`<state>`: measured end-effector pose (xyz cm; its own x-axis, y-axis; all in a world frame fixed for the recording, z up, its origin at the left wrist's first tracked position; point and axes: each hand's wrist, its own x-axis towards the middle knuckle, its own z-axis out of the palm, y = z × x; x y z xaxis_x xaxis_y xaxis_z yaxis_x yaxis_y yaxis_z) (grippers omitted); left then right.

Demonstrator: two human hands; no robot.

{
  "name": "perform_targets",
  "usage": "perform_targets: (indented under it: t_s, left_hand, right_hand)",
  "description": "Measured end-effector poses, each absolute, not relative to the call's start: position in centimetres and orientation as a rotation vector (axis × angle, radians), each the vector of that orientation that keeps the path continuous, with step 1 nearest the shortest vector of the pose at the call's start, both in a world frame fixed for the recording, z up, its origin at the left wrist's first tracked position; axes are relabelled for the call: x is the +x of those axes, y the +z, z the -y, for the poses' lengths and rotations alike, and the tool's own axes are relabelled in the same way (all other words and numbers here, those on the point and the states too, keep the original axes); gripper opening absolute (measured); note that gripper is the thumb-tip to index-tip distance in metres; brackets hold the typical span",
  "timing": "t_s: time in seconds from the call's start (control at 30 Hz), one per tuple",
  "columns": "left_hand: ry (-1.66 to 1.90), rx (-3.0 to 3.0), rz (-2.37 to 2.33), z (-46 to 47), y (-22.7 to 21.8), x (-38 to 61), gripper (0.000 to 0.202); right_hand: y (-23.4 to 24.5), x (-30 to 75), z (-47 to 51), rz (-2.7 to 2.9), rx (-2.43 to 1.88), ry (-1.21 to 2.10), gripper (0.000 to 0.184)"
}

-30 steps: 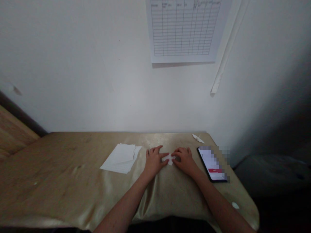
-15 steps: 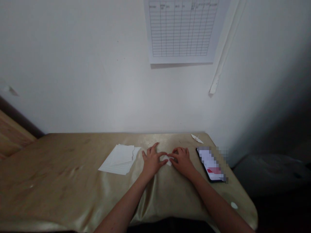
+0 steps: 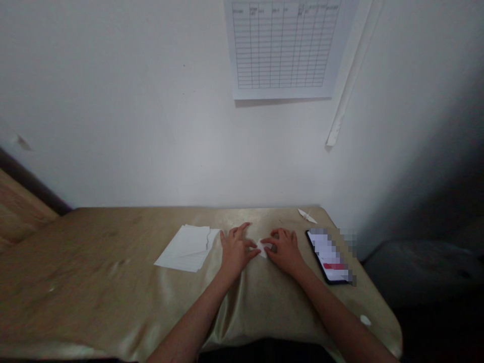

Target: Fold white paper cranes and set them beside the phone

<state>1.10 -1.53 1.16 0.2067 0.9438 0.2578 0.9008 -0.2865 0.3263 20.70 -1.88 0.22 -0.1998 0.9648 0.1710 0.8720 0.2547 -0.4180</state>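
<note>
Between my hands, just above or on the tabletop, is a small folded piece of white paper (image 3: 261, 250). My left hand (image 3: 236, 249) pinches its left side between thumb and index finger, with the other fingers spread. On its right side, the thumb and index finger of my right hand (image 3: 284, 250) close on the paper. The fingertips cover part of it, so its exact folds cannot be made out. To the left of my left hand lies a stack of white paper sheets (image 3: 185, 247), the top one with a torn-looking right edge.
A phone (image 3: 328, 257) with a lit, partly blurred screen lies right of my right hand. Behind it sits a folded paper crane (image 3: 307, 216). A small white scrap (image 3: 365, 320) is near the table's (image 3: 94, 282) right edge. A printed chart (image 3: 282, 50) hangs on the wall.
My left index finger has drawn back a little from the right fingertips and bent toward the thumb. The right hand stays nearly in place at the paper.
</note>
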Motion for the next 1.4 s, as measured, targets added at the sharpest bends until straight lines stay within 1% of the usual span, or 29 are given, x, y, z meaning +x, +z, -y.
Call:
perform_targets:
  t_s: [0.13,0.43,0.7,0.9,1.07,1.23,1.4]
  left_hand:
    - [0.594,2.356,-1.789,1.8,1.4,0.8,0.005]
    - [0.56,2.371,-1.728,1.8,1.7,0.5,0.009]
    - [0.63,2.315,-1.715,1.9,1.4,0.7,0.013]
    - [0.686,2.262,-1.778,1.6,0.4,1.1,0.006]
    - [0.614,2.35,-1.752,1.3,0.0,1.4,0.023]
    - [0.547,2.412,-1.774,1.4,0.0,1.5,0.025]
    - [0.569,2.446,-1.788,1.5,0.3,1.5,0.026]
  right_hand:
    - [0.3,20.8,2.0,2.131,-1.676,0.335,0.028]
    - [0.3,21.0,2.0,2.112,-1.671,0.369,0.028]
    - [-0.1,21.2,1.9,2.142,-1.664,0.327,0.029]
    - [-0.6,21.3,1.8,2.138,-1.622,0.326,0.028]
    - [-0.6,21.2,1.7,2.176,-1.623,0.311,0.033]
    - [-0.8,21.1,1.7,2.21,-1.647,0.281,0.037]
    - [-0.4,21.0,1.9,2.209,-1.627,0.247,0.035]
